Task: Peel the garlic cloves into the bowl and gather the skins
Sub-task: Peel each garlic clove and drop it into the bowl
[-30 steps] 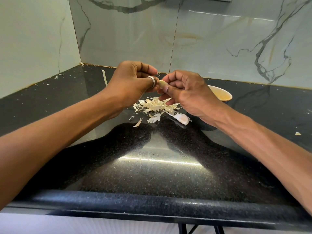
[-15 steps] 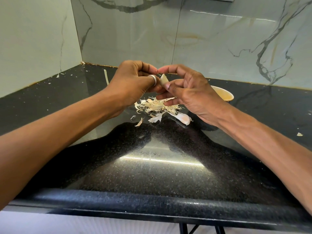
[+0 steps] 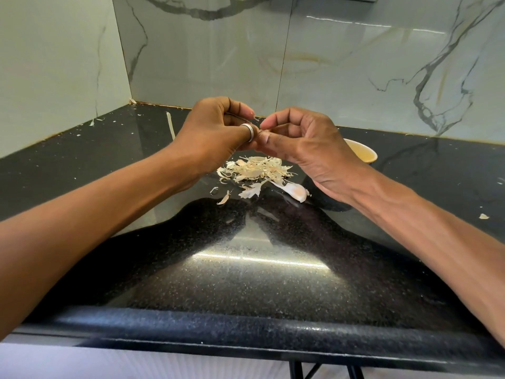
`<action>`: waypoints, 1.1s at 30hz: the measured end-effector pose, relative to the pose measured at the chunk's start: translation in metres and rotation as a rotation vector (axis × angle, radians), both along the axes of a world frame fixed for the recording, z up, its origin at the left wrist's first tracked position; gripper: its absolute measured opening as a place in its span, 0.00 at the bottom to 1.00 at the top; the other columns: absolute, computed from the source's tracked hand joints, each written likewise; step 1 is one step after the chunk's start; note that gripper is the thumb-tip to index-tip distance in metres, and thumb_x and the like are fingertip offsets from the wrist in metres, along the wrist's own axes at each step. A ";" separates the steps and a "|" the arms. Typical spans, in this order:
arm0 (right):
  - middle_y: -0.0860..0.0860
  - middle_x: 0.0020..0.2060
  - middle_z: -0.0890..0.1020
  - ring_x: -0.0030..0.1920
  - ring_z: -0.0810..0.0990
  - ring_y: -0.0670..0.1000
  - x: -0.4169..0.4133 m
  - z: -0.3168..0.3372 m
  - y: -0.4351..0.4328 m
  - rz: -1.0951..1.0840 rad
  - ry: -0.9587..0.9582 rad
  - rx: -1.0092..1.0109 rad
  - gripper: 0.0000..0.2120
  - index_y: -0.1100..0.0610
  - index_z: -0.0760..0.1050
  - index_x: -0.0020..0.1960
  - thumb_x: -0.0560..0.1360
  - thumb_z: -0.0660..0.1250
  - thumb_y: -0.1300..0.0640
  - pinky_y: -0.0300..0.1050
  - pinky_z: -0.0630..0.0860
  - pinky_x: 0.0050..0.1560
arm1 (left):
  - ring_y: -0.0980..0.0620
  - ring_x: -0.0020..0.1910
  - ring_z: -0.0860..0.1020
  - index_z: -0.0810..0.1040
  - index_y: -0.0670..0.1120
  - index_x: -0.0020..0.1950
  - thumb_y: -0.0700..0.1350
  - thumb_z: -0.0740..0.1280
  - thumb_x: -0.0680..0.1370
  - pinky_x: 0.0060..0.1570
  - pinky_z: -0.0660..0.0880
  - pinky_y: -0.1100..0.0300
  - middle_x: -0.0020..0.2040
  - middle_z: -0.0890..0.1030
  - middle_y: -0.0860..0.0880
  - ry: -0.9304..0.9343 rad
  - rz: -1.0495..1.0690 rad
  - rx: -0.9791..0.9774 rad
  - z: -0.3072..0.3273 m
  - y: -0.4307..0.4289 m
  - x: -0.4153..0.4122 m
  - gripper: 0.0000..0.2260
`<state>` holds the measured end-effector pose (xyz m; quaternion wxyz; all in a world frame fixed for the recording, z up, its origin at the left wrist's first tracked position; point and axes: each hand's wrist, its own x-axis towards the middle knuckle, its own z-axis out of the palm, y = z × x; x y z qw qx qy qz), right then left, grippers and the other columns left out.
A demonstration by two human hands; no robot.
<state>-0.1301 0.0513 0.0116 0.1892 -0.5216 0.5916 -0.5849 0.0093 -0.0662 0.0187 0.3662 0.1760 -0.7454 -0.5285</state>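
My left hand (image 3: 216,132), with a ring on one finger, and my right hand (image 3: 303,143) meet fingertip to fingertip above the counter. Their curled fingers pinch a garlic clove that is almost fully hidden between them. A thin bit of skin (image 3: 256,120) sticks up between the fingertips. Directly below lies a pile of pale garlic skins (image 3: 257,170). One unpeeled clove (image 3: 295,190) lies at the pile's right edge. The bowl (image 3: 364,154), cream inside and dark outside, stands behind my right wrist and is partly covered by it.
The black speckled counter (image 3: 259,283) runs to a rounded front edge near me. Marble-look walls close the back and left side. Loose skin flakes lie at the far left corner (image 3: 93,122) and at the right (image 3: 483,216). A pale strip (image 3: 171,127) lies behind my left hand.
The clove showed between my fingers half a second ago; now my fingers have closed over it. My right index finger has curled down towards my left fingertips.
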 end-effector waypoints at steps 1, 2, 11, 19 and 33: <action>0.64 0.51 0.85 0.54 0.86 0.62 0.000 0.000 0.000 0.000 -0.017 -0.006 0.10 0.65 0.77 0.57 0.76 0.73 0.67 0.57 0.81 0.61 | 0.49 0.46 0.86 0.78 0.44 0.54 0.34 0.73 0.76 0.50 0.83 0.57 0.46 0.85 0.43 0.000 -0.004 0.001 0.000 0.000 0.000 0.10; 0.66 0.52 0.85 0.54 0.85 0.63 0.001 0.000 0.000 -0.004 -0.032 -0.013 0.09 0.65 0.77 0.56 0.77 0.72 0.67 0.58 0.81 0.61 | 0.50 0.46 0.86 0.78 0.43 0.55 0.35 0.73 0.76 0.50 0.83 0.58 0.47 0.85 0.43 0.000 -0.010 0.002 0.000 0.001 0.000 0.10; 0.73 0.59 0.79 0.52 0.84 0.61 0.003 0.006 0.001 0.071 -0.351 -0.057 0.12 0.68 0.74 0.57 0.75 0.68 0.74 0.51 0.84 0.54 | 0.53 0.41 0.85 0.78 0.43 0.52 0.32 0.69 0.78 0.46 0.82 0.62 0.44 0.83 0.43 0.005 -0.008 0.009 0.002 0.001 0.001 0.08; 0.68 0.58 0.81 0.55 0.85 0.63 -0.001 0.009 0.002 0.095 -0.432 -0.052 0.14 0.68 0.73 0.60 0.76 0.68 0.74 0.54 0.82 0.60 | 0.51 0.44 0.85 0.79 0.45 0.50 0.34 0.67 0.79 0.47 0.83 0.59 0.45 0.83 0.44 -0.010 0.163 -0.068 0.000 -0.009 0.000 0.06; 0.61 0.45 0.85 0.47 0.87 0.54 0.003 0.007 0.001 0.116 -0.390 -0.050 0.09 0.72 0.76 0.57 0.77 0.68 0.70 0.46 0.84 0.50 | 0.54 0.38 0.83 0.86 0.46 0.51 0.46 0.72 0.77 0.42 0.78 0.59 0.40 0.85 0.51 -0.029 0.237 -0.751 -0.006 0.001 0.002 0.06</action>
